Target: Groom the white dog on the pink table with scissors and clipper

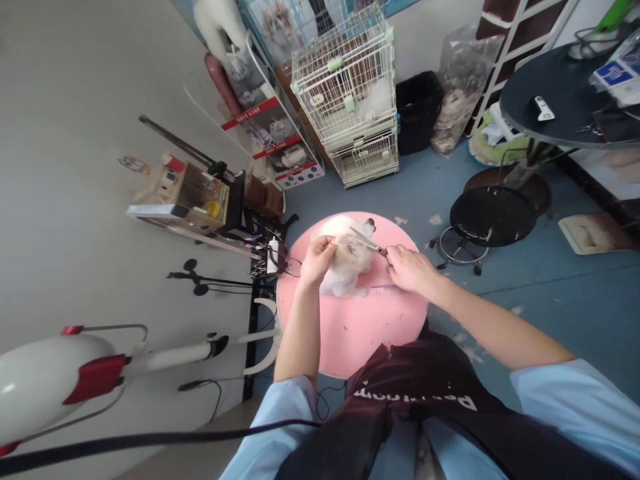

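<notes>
A small white dog (343, 279) sits on a round pink grooming table (360, 333), its dark nose toward the upper right. My left hand (319, 259) is at the side of its head, thumb and fingers pinched on what looks like the dog's ear (349, 248). My right hand (411, 269) grips a pair of scissors (369, 242) by the handles. The blades lie across the dog's head, pointing left; whether they touch hair I cannot tell. A metal comb (385, 291) with a purple spine rests on the table between the dog and my right wrist.
Left of the table stand a white bottle (273, 257) and a tool holder. A white stand dryer (55, 380) reaches in from the left. Wire cages (350, 93) stand beyond. A black stool (493, 217) and a dark round table (550, 100) with clippers (544, 109) are at right.
</notes>
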A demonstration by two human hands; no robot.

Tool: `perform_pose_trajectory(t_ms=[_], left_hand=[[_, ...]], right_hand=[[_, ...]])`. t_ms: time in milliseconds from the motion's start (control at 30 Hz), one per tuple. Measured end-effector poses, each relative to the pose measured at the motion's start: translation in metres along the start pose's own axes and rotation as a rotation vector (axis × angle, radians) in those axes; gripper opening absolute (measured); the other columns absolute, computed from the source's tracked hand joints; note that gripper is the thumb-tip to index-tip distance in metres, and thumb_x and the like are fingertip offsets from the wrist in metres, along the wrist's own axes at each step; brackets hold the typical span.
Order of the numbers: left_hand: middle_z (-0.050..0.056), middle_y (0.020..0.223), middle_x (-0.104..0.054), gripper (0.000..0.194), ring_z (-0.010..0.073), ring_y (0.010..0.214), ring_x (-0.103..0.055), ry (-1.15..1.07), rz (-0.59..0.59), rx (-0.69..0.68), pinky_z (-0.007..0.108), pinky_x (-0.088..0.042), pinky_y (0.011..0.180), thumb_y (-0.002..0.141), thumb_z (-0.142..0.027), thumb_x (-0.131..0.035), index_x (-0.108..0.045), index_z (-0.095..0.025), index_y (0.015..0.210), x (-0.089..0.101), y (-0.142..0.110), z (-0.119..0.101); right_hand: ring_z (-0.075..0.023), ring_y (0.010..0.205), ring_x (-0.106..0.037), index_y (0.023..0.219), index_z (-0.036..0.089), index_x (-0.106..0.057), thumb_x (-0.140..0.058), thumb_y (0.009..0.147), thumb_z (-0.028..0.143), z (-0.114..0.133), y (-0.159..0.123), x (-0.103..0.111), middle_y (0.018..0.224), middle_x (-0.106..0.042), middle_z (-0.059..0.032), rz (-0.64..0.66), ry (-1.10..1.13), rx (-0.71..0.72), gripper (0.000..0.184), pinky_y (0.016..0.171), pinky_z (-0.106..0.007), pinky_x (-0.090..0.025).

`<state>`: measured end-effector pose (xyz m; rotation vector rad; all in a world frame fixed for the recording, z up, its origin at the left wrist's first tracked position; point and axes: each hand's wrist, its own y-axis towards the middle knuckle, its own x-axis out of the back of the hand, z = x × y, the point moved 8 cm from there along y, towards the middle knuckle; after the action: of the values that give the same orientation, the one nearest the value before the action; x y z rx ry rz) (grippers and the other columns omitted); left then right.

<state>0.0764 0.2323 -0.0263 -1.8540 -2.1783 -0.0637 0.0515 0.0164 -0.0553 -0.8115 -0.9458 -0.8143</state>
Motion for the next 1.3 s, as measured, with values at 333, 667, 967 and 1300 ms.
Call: perform_pose_trajectory(t_ms=[333, 667, 967, 1300], left_hand=[[0.0, 0.063, -0.057, 0.016, 0.0081, 0.054, -0.046, 0.001, -0.026, 0.03, 0.019, -0.033, 0.051, 0.073, -0.03, -0.066, -0.063, -0.015, 0.074, 0.0, -0.001, -0.001], [-0.004, 0.056, -0.048, 0.011, 0.0057, 0.049, -0.038, -0.143, -0.04, 0.074, 0.019, -0.028, 0.05, 0.069, -0.026, -0.063, -0.06, -0.015, 0.072, 0.0, 0.0, 0.013], [-0.004, 0.057, -0.047, 0.016, 0.0064, 0.051, -0.038, -0.119, -0.029, 0.07, 0.02, -0.028, 0.052, 0.075, -0.032, -0.064, -0.061, -0.016, 0.076, -0.001, -0.003, 0.02], [-0.004, 0.06, -0.05, 0.021, 0.0067, 0.051, -0.039, -0.093, -0.021, 0.081, 0.019, -0.028, 0.051, 0.072, -0.036, -0.066, -0.061, -0.017, 0.078, 0.0, -0.004, 0.019]], right_hand=[[-0.0253, 0.109, -0.065, 0.123, 0.013, -0.054, -0.042, 0.095, 0.016, -0.001, 0.0, -0.006, 0.121, -0.065, -0.0161, -0.018, 0.104, -0.011, 0.032, 0.081, -0.031, -0.048], [-0.0267, 0.106, -0.066, 0.124, 0.012, -0.054, -0.041, 0.096, 0.019, 0.017, -0.014, -0.03, 0.123, -0.064, -0.0168, -0.021, 0.083, 0.008, 0.032, 0.08, -0.034, -0.049], [-0.0256, 0.103, -0.067, 0.131, 0.014, -0.051, -0.041, 0.096, 0.017, 0.03, -0.023, -0.037, 0.119, -0.065, -0.0144, -0.005, 0.108, 0.004, 0.036, 0.078, -0.033, -0.049], [-0.0268, 0.099, -0.067, 0.124, 0.013, -0.053, -0.043, 0.096, 0.019, 0.038, -0.024, -0.034, 0.115, -0.064, -0.0151, -0.008, 0.064, 0.025, 0.03, 0.079, -0.034, -0.049]])
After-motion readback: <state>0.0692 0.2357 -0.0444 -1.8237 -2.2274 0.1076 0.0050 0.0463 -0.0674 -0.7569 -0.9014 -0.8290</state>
